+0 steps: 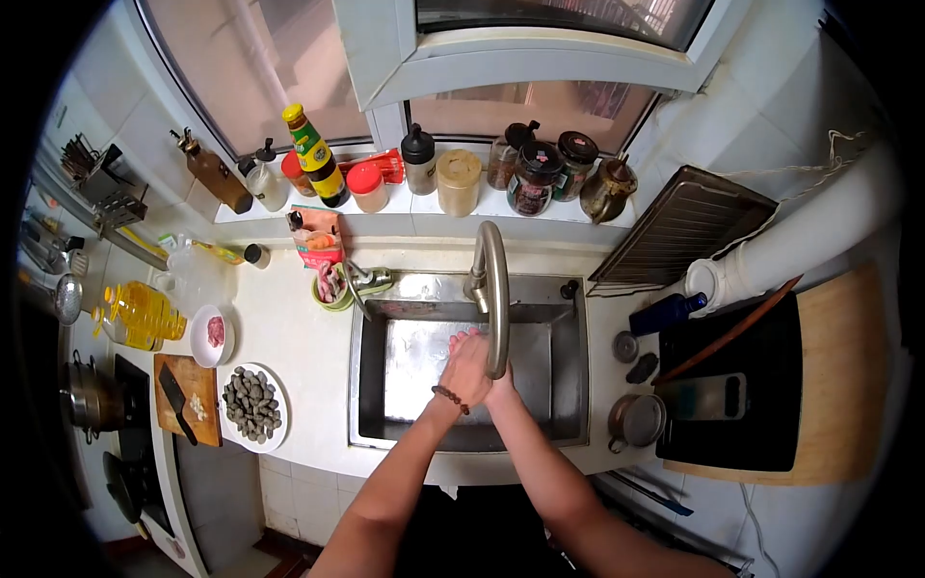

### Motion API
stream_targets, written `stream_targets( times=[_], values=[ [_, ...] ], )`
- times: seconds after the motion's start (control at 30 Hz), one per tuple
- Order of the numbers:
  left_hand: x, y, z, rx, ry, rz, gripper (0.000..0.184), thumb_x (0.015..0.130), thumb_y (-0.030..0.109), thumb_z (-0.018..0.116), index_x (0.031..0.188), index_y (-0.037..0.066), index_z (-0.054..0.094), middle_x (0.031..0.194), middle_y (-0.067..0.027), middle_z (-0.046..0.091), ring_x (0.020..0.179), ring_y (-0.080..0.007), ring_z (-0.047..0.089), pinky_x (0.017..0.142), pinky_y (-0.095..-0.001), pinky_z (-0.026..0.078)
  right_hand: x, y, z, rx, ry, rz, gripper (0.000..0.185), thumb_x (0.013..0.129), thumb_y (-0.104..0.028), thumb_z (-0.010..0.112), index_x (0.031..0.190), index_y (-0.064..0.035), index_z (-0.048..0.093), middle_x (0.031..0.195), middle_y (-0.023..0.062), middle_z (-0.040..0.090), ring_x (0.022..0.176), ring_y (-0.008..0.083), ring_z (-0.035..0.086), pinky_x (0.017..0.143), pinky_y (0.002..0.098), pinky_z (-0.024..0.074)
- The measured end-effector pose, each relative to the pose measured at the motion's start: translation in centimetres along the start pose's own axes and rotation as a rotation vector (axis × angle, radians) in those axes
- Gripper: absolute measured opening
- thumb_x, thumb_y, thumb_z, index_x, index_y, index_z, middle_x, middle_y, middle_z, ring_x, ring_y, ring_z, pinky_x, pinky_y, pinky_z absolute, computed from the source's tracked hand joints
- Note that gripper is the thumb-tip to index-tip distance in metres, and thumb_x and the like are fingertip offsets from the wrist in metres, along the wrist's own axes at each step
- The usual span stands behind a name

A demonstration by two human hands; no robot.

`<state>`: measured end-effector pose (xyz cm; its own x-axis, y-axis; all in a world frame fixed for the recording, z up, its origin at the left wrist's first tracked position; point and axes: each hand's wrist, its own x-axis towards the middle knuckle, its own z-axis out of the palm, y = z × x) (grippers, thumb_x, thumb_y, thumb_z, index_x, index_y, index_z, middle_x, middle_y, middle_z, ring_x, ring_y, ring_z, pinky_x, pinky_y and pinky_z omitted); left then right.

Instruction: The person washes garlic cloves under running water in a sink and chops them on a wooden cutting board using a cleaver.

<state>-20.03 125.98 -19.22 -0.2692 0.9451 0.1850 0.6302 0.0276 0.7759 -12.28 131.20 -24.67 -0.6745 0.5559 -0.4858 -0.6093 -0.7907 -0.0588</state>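
Observation:
Both hands are pressed together over the steel sink (405, 405), under the curved faucet (494, 289). My left hand (466, 371), with a beaded bracelet (451, 397) at its wrist, lies on top with its back showing. Several fingertips reach forward, stretched out, past the knuckles. My right hand (502, 387) is against it, partly behind the faucet spout and the left hand, so its fingers are mostly hidden. I see no object between the hands. Whether water is running cannot be made out.
Left on the counter are a plate of clams (252, 408), a bowl of meat (212, 334) and a cutting board (200, 424) with a knife (173, 393). Sauce bottles and jars (458, 183) line the sill. A metal pot (638, 422) and a dark rack (689, 231) stand right.

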Motion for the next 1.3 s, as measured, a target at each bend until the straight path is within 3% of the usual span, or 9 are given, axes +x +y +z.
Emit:
stream_targets(
  times=[0.1,0.43,0.53,0.63,0.73,0.8,0.87,1.1,1.3],
  values=[
    [0.2,1.2,-2.1,0.354,-0.073,0.113,0.055,0.087,0.016,0.057,0.139,0.003,0.058,0.136,-0.0147,0.063,0.132,-0.0327,0.054,0.125,-0.0636,0.015,-0.1,-0.2,0.0,-0.129,-0.097,-0.003,0.055,0.109,-0.055,0.043,0.13,-0.007,0.061,0.122,0.0116,0.069,0.116,0.0294,0.066,0.105,0.0447,0.0527],
    [-0.5,1.4,-1.4,0.261,0.146,-0.056,0.048,0.104,0.019,0.05,0.148,-0.001,0.05,0.154,-0.024,0.045,0.14,-0.0426,0.047,0.123,-0.0575,0.023,2.8,0.2,-1.7,-0.151,0.099,-0.009,0.03,0.104,-0.034,0.063,0.118,-0.0077,0.067,0.108,0.0046,0.07,0.1,0.0199,0.067,0.091,0.0379,0.0567],
    [-0.8,0.2,1.4,-0.251,0.292,-0.144,0.048,0.11,0.026,0.044,0.149,-0.001,0.047,0.149,-0.0261,0.05,0.137,-0.0399,0.051,0.118,-0.0456,0.036,4.5,-0.3,-4.8,-0.36,0.164,-0.062,0.026,0.103,-0.03,0.063,0.109,-0.0051,0.07,0.097,0.0047,0.069,0.087,0.0185,0.068,0.08,0.0354,0.0573],
    [-0.7,-0.4,3.1,-0.856,0.35,-0.586,0.051,0.114,0.036,0.038,0.144,-0.003,0.051,0.134,-0.0195,0.064,0.121,-0.0283,0.062,0.108,-0.0366,0.045,4.4,-0.2,-4.2,-0.397,0.219,-0.15,0.021,0.101,-0.025,0.065,0.1,-0.0041,0.07,0.09,0.0049,0.068,0.078,0.0171,0.067,0.072,0.0342,0.0561],
    [0.0,-0.1,2.9,-0.872,0.305,-0.752,0.052,0.113,0.042,0.04,0.134,-0.001,0.06,0.125,-0.0109,0.066,0.12,-0.0189,0.059,0.106,-0.0317,0.044,2.8,0.4,-2.0,-0.621,0.098,-0.26,0.026,0.102,-0.027,0.066,0.094,-0.0018,0.071,0.085,0.0052,0.068,0.074,0.0161,0.065,0.07,0.0343,0.0545],
    [0.9,-0.1,2.0,-1.006,0.325,-0.919,0.052,0.113,0.046,0.039,0.129,0.002,0.062,0.12,-0.01,0.067,0.114,-0.0195,0.061,0.1,-0.0331,0.047,2.7,1.2,-2.0,-1.199,0.125,-0.572,0.033,0.103,-0.029,0.064,0.091,0.0004,0.071,0.081,0.0067,0.069,0.075,0.0172,0.066,0.071,0.0352,0.053],
    [1.7,-0.2,1.1,-1.268,0.357,-1.256,0.054,0.112,0.052,0.038,0.118,0.007,0.067,0.109,-0.0081,0.069,0.1,-0.0208,0.066,0.087,-0.0357,0.053,1.4,1.7,-0.6,-1.257,0.155,-0.577,0.037,0.105,-0.033,0.061,0.095,0.0013,0.072,0.082,0.0086,0.072,0.079,0.0182,0.068,0.074,0.0363,0.0527],
    [1.0,-1.6,2.2,-1.81,0.374,-1.035,0.051,0.113,0.047,0.034,0.124,0.007,0.064,0.116,-0.0116,0.071,0.108,-0.0264,0.068,0.099,-0.0407,0.053,0.6,0.2,0.5,-1.129,-0.017,-0.58,0.028,0.099,-0.013,0.055,0.109,0.0041,0.075,0.102,0.0118,0.077,0.094,0.0203,0.073,0.088,0.0323,0.0576],
    [1.0,-1.3,1.8,-1.965,0.309,-0.761,0.045,0.113,0.039,0.033,0.125,0.006,0.061,0.118,-0.0113,0.071,0.11,-0.0265,0.067,0.104,-0.0404,0.052,0.4,0.4,0.7,-0.955,-0.101,-0.726,0.038,0.107,-0.023,0.051,0.11,0.0067,0.074,0.108,0.0164,0.076,0.099,0.0225,0.073,0.093,0.0342,0.0569]
  ],
)
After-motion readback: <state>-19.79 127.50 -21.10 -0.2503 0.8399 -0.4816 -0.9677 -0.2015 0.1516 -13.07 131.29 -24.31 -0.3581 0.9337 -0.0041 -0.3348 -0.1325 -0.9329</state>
